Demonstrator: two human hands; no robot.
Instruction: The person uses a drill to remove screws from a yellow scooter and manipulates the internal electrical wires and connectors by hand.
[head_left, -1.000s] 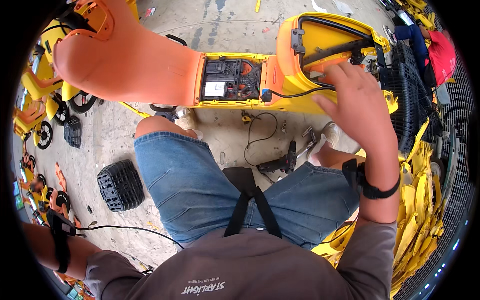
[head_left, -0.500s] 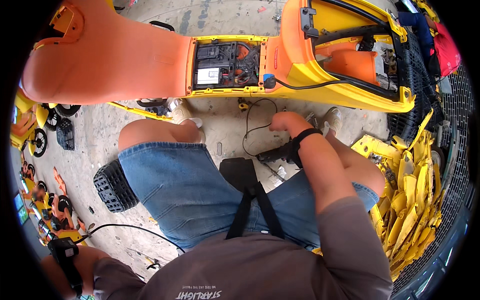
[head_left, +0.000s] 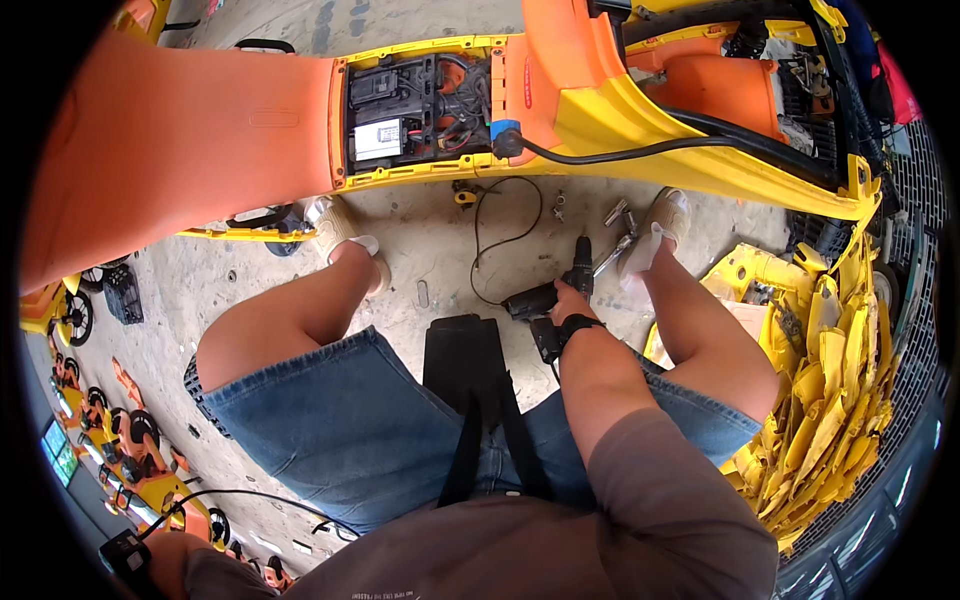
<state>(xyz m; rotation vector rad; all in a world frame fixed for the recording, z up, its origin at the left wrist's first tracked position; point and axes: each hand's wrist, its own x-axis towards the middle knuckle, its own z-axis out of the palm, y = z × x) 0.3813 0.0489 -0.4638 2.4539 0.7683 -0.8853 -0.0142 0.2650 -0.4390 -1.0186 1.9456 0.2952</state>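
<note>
- Comes to one visible hand (head_left: 571, 300), at one black power drill (head_left: 579, 272).
- Makes two shoes (head_left: 668, 217), one on each foot.
- Includes two black wrist devices (head_left: 546, 340), one per arm.
- Totals one orange-and-yellow vehicle body (head_left: 210, 120), one silver box (head_left: 379, 140) and one blue-and-black plug (head_left: 507, 141).
- Shows two black baskets (head_left: 123, 296) at left.
- Has yellow panels (head_left: 828, 370) heaped at right, too many to count.

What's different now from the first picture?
The right hand moved down from over the yellow-and-orange vehicle body, toward the person, and now touches the black drill; I can't tell if its fingers have closed. The drill still lies on the floor.
</note>
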